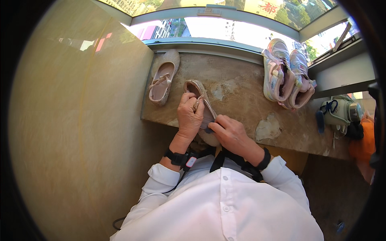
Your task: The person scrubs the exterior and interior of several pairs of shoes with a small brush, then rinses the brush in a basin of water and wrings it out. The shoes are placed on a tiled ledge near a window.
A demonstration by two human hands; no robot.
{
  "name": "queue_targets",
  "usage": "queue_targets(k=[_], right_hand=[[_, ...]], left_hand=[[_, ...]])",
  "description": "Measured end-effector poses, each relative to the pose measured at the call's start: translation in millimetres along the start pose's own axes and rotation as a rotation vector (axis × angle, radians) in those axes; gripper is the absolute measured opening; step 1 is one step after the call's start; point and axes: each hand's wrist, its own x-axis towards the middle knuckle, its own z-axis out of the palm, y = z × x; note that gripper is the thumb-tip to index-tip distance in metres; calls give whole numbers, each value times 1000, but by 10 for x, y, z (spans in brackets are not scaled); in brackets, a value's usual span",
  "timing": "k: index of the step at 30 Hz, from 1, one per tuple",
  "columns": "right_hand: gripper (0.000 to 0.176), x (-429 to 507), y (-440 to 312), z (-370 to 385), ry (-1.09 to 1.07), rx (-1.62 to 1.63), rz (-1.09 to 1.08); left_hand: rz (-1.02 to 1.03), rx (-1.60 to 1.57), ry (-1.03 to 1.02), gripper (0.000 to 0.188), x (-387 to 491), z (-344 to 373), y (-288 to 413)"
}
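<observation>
A beige flat shoe with a bow point(210, 136) lies with its heel away from me and its toe over the ledge's near edge. My left hand point(189, 113) is closed on its strap or bow near the opening. My right hand point(231, 132) pinches a small dark piece point(208, 130), perhaps cloth or a brush, at the shoe's toe end; its exact kind is hidden by my fingers. The matching flat shoe point(164, 79) rests apart on the left, toe towards the window, its bow across the opening.
The brown stone ledge point(235, 99) has worn pale patches. Pastel high-top shoes point(279, 72) stand at its right back, by the window frame point(211, 45). A pale green flask or bag point(336, 111) and an orange bag point(366, 135) are at far right. A tiled wall point(81, 99) bounds the left.
</observation>
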Motion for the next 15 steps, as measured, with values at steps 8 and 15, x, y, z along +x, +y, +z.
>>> queue_targets(k=[8, 15], right_hand=[[27, -379, -57, -75, 28, 73, 97], [18, 201, 105, 221, 254, 303, 313]], left_hand=[[21, -59, -13, 27, -5, -45, -13], [-42, -218, -1, 35, -70, -193, -160]])
